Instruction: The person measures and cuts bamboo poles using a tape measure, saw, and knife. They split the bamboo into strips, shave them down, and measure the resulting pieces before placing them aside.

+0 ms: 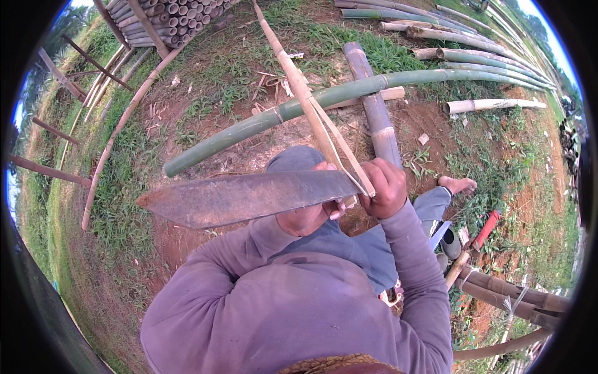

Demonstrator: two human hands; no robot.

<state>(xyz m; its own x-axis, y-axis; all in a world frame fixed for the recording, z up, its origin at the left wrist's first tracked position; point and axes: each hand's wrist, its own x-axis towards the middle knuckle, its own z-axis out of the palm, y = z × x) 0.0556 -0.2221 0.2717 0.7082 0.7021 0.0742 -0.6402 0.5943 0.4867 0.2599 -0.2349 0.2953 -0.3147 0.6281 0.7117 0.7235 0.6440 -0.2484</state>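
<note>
Head view: I am watching, from a distance, two bare hands working close together around a bamboo strip and a broad blade.
Strip: running from the hands over a green pole and out past the top edge; the pole is apparently bearing its far length.
Green pole: lying across a brown pole, which is probably propping it off the ground.
Sliver: parting from the strip's right side, its loose end touching the right hand.
Right hand: closing into a fist, seemingly on the blade's handle, which the fingers are hiding from me.
Left hand: curling, apparently around the strip's near end to steady it; the blade is covering too much for me to tell how tightly.
Blade: pointing left, crossing before the left hand, broad face showing.
Arms: both bending at the elbow, sleeves converging before a bent knee, likely for control.
</note>
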